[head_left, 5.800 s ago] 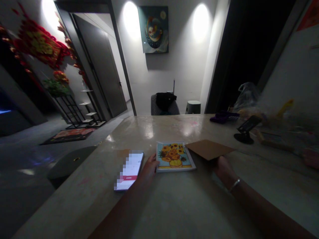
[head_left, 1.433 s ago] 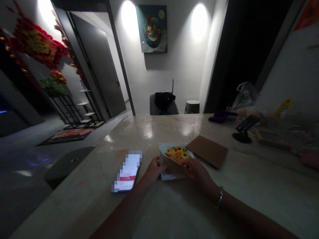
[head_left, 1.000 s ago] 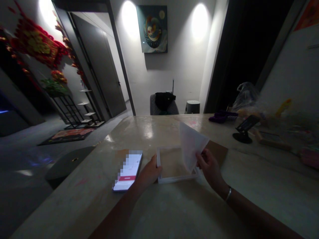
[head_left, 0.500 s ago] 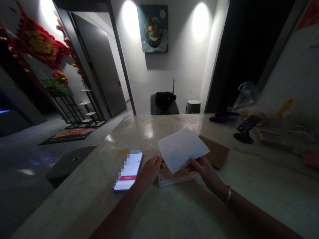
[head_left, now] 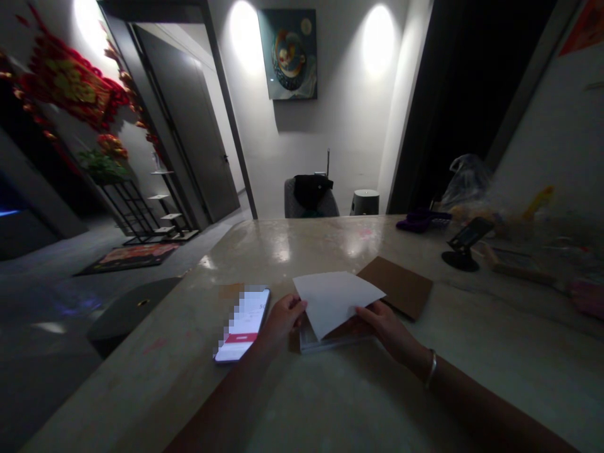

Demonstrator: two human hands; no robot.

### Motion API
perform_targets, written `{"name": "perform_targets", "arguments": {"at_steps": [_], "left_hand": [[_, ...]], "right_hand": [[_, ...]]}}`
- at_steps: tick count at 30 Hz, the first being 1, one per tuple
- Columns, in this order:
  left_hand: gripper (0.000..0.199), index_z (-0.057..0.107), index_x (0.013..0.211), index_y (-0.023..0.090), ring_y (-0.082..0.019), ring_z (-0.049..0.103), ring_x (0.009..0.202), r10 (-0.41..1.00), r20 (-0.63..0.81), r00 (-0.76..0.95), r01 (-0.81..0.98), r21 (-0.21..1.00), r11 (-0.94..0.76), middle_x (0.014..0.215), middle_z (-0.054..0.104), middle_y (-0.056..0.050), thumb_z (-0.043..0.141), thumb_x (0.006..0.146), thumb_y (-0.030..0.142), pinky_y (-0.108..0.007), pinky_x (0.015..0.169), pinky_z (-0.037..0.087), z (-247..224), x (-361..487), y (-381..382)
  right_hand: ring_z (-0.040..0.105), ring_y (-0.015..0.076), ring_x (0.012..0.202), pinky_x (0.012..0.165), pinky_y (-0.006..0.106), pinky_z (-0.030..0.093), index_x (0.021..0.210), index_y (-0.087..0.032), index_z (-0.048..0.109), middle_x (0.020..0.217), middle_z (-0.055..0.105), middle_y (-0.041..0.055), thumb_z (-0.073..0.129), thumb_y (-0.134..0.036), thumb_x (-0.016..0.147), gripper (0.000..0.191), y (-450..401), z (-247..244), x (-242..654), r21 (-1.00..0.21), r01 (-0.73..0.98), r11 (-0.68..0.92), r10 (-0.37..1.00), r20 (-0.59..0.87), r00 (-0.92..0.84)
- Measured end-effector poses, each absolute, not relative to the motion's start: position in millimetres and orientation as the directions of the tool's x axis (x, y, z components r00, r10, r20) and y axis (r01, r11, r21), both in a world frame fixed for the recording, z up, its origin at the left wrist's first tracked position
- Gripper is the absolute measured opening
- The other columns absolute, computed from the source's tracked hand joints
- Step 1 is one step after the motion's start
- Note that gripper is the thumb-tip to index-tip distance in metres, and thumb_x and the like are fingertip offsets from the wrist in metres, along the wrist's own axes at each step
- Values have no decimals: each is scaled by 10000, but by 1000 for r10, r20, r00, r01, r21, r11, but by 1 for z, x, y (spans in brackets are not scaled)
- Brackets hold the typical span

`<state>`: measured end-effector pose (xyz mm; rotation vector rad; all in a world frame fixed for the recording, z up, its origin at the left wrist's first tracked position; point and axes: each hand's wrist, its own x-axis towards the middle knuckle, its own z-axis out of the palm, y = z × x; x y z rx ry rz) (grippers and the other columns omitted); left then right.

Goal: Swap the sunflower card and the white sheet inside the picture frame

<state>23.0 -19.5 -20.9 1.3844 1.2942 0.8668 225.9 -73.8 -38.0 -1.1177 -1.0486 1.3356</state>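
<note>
A white sheet of paper (head_left: 337,299) is held slightly bent above a shallow clear-edged box or frame (head_left: 330,345). My left hand (head_left: 284,318) pinches the sheet's left edge between thumb and fingers. At its right side, my right hand (head_left: 384,324) grips the sheet, thumb on top and fingers beneath. The paper hides most of the frame under it. Behind my right hand a brown board (head_left: 401,286) lies flat on the table. Left of my left hand rests a phone (head_left: 245,324) with its screen lit.
The pale marble-look table (head_left: 302,402) spans the foreground. At the right stand a black phone stand (head_left: 465,248), a purple item (head_left: 418,220), a wooden frame (head_left: 519,264) and a clear plastic bag (head_left: 467,182). A chair (head_left: 292,198) is beyond the far edge.
The white sheet has come lower and turned over the frame, moving slightly left. My left hand now grips its left edge more visibly.
</note>
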Motion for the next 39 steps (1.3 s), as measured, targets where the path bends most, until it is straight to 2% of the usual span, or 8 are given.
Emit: {"name": "perform_targets", "arguments": {"at_steps": [4,8,10,13,16,19,29,39], "left_hand": [[153,544,773,124,-58,384,395,975,-139,173,346,935,72,469,456,70,491,701,249,-182,403,278,-20,21,-17],[251,557,943,103,-86,478,470,961,-189,202,443,893,82,577,570,21,461,724,180,-192,441,337,-19,21,-17],[340,518,1058,100,-116,554,597,965,-172,200,479,876,57,744,633,-36,453,728,151,-199,485,379,-20,22,-16],[414,469,1147,112,-150,587,791,974,-105,201,533,846,-18,964,628,-92,447,734,127,-214,592,426,-23,22,-15],[460,444,1189,151,-157,578,864,982,-10,187,614,782,-109,1024,617,-86,439,730,117,-235,697,424,-26,21,-16],[489,419,1222,149,-159,576,865,983,37,178,692,706,-152,1019,620,-85,423,733,130,-248,737,410,-26,20,-18],[374,556,1096,122,-156,580,911,979,77,190,751,630,-195,1023,630,-100,416,753,173,-247,800,397,-24,20,-21],[317,596,1030,132,-186,559,968,976,76,205,810,547,-213,1060,617,-116,441,763,207,-280,850,381,-32,14,-15]], "right_hand": [[608,165,594,472,257,470,928,-150,528,751,640,63,495,-420,743,329,-68,-41,236,-977,-208,-54,990,-79,115],[586,155,595,405,225,424,1007,-154,511,853,626,81,514,-386,715,373,-61,-44,249,-998,-34,-50,957,-58,283],[590,164,623,450,243,440,972,-144,531,842,632,77,532,-356,692,351,-58,-47,253,-992,113,-56,963,-24,268],[600,180,678,565,281,462,912,-142,564,785,644,62,534,-303,684,280,-55,-53,255,-936,351,13,961,109,255],[606,186,709,641,305,456,952,-144,566,797,653,67,488,-281,728,274,-54,-58,255,-841,533,98,954,231,190],[610,194,703,645,309,449,972,-135,566,792,657,80,424,-280,781,279,-56,-56,255,-762,635,128,967,239,91],[598,197,796,724,301,425,860,-164,606,858,652,83,375,-263,836,252,-65,-46,247,-589,779,216,958,281,-53],[589,188,796,737,287,419,852,-164,616,854,646,81,388,-270,846,251,-66,-48,243,-528,808,261,947,302,-108]]}}
